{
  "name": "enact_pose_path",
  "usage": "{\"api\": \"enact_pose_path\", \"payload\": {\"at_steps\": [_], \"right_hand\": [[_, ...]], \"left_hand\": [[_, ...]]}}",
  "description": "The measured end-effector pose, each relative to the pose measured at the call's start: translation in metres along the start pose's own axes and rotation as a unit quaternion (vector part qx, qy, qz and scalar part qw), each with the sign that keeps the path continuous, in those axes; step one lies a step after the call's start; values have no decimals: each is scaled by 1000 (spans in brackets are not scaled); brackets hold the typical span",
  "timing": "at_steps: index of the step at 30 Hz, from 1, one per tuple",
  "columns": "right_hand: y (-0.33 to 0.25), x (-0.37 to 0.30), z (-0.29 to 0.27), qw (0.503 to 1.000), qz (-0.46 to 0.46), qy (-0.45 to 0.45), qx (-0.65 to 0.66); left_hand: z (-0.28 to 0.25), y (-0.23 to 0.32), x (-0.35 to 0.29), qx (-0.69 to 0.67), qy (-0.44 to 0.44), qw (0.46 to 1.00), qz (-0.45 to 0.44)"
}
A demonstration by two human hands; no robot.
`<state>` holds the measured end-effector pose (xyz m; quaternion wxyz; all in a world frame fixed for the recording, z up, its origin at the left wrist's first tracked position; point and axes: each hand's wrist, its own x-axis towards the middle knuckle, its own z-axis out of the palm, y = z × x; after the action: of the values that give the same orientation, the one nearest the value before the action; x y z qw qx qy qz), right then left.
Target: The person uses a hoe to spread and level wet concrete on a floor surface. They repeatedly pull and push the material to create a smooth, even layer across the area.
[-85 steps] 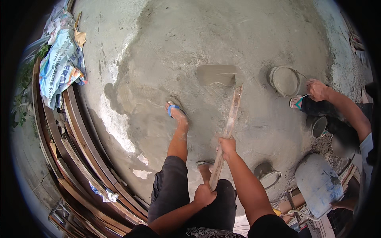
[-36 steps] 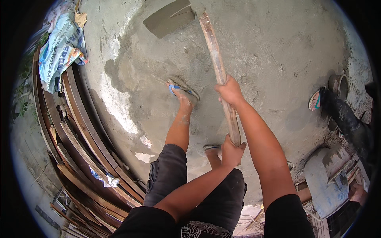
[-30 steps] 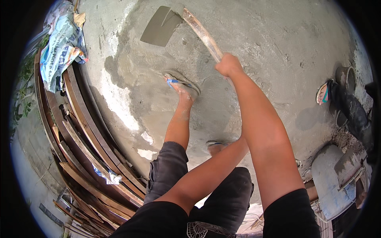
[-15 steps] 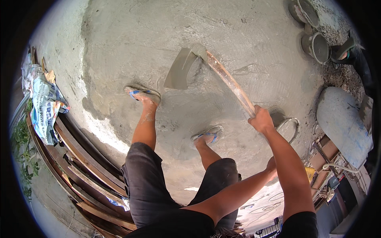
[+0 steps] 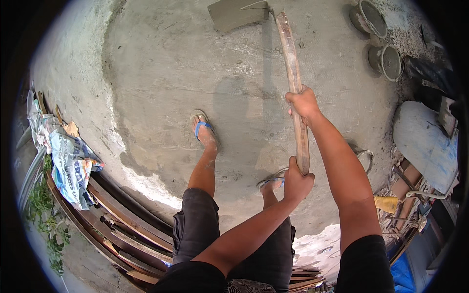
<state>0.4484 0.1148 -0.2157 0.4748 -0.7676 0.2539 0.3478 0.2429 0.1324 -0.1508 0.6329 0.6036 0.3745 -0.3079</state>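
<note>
Both my hands are closed around the wooden handle (image 5: pixel 291 68) of a hoe. My left hand (image 5: pixel 298 181) grips the butt end, close to my body. Farther up the handle, my right hand (image 5: pixel 304 103) is wrapped around it. The wide hoe blade (image 5: pixel 239 15), coated in grey, is at the far edge of the view; I cannot tell whether it touches the ground. Beneath lies a wet grey cement surface (image 5: pixel 161 93), and I stand on it in blue-strapped flip-flops (image 5: pixel 204 125). My left forearm partly covers the right leg.
Two buckets (image 5: pixel 369 19) holding grey material stand at the far right. Nearer on that side are a pale blue curved sheet (image 5: pixel 425 141) and scrap wood. Stacked boards (image 5: pixel 127 219) and a printed plastic sack (image 5: pixel 68 168) lie at the left. A round rim (image 5: pixel 366 160) shows behind my right forearm.
The hoe has moved away from me and its handle now points nearly straight ahead. My right hand moved up and forward; my left hand came forward into view on the butt end. My feet shifted.
</note>
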Motion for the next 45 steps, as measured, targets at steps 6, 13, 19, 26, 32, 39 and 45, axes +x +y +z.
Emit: {"api": "enact_pose_path", "payload": {"at_steps": [6,13,19,26,32,39,45], "right_hand": [[-42,79,87,997,59,57,-14],[122,-62,126,978,183,98,9],[161,-135,101,941,247,63,223],[35,56,-17,944,75,130,295],[12,97,-22,944,172,175,222],[83,-46,68,911,271,150,273],[103,-113,94,861,290,90,407]], "left_hand": [[-107,15,76,150,47,987,29],[-116,-127,-60,228,30,972,-54],[-116,-152,-131,323,4,946,-38],[-84,22,80,341,-43,936,79],[-89,59,114,387,-90,916,56],[-166,7,-26,462,-130,875,-59],[-194,30,-107,554,-98,825,-50]]}}
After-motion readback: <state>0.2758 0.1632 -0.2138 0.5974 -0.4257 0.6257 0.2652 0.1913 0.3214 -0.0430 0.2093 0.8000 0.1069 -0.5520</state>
